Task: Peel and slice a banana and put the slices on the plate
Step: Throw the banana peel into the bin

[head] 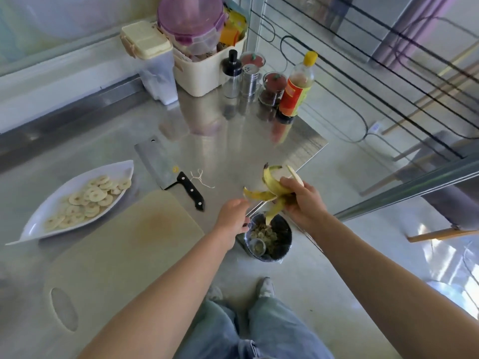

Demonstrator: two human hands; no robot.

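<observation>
right hand [303, 200] grips half-peeled banana [283, 173] | left hand [232, 216] by peel [256, 195] | slices [88, 200] on plate [39, 216]

Kitchen, steel counter [233, 141], cleaver [158, 164], condiment bottles [296, 84]

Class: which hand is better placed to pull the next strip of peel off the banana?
Left. The left hand is right beside the hanging peel strip; the right hand grips the banana above the bin.

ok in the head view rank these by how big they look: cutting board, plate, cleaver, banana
1. cutting board, though it lies nearest the camera
2. plate
3. cleaver
4. banana, peel included
</observation>
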